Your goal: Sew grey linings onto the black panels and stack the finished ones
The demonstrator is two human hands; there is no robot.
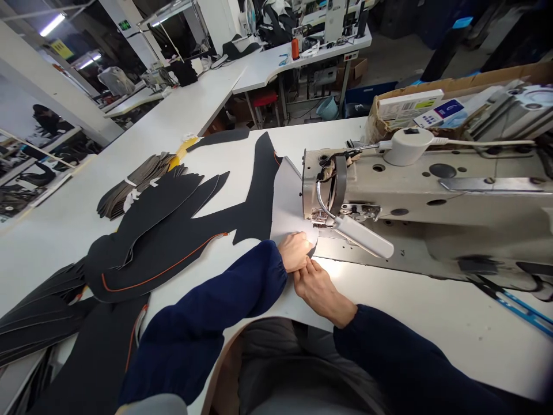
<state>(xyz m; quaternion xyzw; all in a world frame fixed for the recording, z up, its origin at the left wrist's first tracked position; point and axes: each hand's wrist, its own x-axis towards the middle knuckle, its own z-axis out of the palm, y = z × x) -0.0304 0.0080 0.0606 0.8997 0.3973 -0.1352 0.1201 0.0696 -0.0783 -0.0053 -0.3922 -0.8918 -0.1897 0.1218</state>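
A sewing machine (367, 190) stands on the white table, its small lamp (365, 236) lit over the needle area. Just in front of the presser foot, a fabric panel with a pale grey underside (287, 199) runs under the machine head. My left hand (296, 252) is closed on the near edge of this panel, knuckles up. Touching it from the right, my right hand (318, 290) pinches the same edge with bent fingers. A black fabric panel (257, 199) joins the grey piece on its left. The fingertips are partly hidden.
Black cut panels with orange stitching (173, 262) spread over the left of the table, beside a tied stack of grey pieces (133, 181). A cardboard box (488, 86) of packets stands behind the machine. Blue-handled tool (522, 311) lies at right.
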